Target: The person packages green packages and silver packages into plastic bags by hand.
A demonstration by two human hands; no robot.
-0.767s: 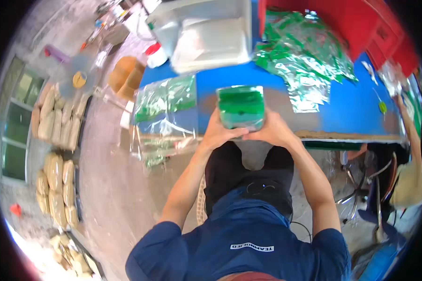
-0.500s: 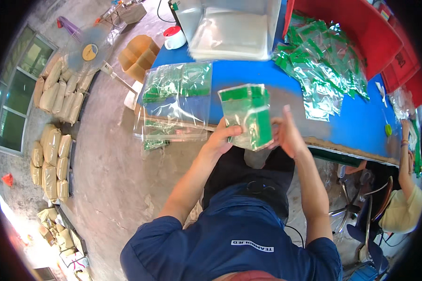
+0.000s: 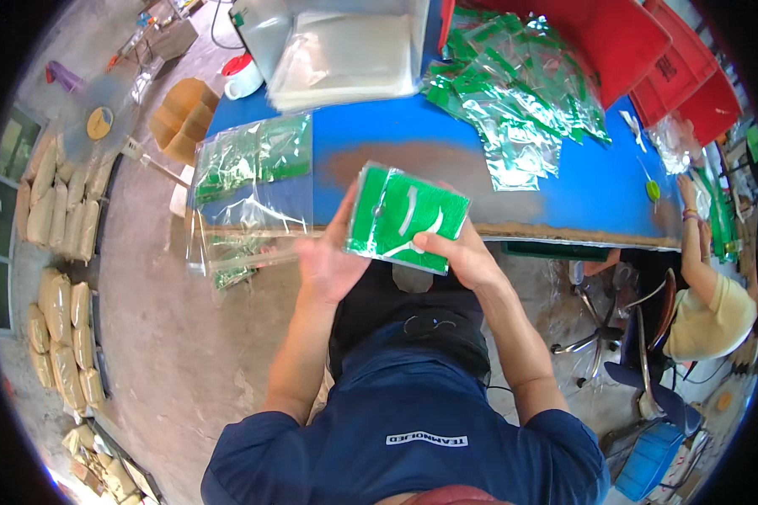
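Observation:
A small stack of clear plastic bags with green panels [image 3: 408, 215] is held up in front of the table edge, its green face toward me. My right hand [image 3: 472, 257] grips its lower right side, with the thumb pressed on the front and the fingers hidden behind. My left hand [image 3: 330, 263] is against the left edge, its thumb stretched away from the stack and its fingertips partly behind it. Left of it, a large clear bag [image 3: 257, 206] holding similar green packets lies over the table edge. A heap of loose green-and-clear bags [image 3: 514, 93] covers the table's far right.
The blue table [image 3: 598, 202] carries a tray of clear plastic sheets [image 3: 345, 63], a white mug with red lid [image 3: 242, 77] and red bins [image 3: 674, 71]. A fan [image 3: 99, 124] and filled sacks [image 3: 63, 194] are at left. Another person [image 3: 707, 311] works at right.
The stack has been turned so its green face shows. My right hand, open before, now grips it; my left hand has loosened its thumb. The view has shifted to the right.

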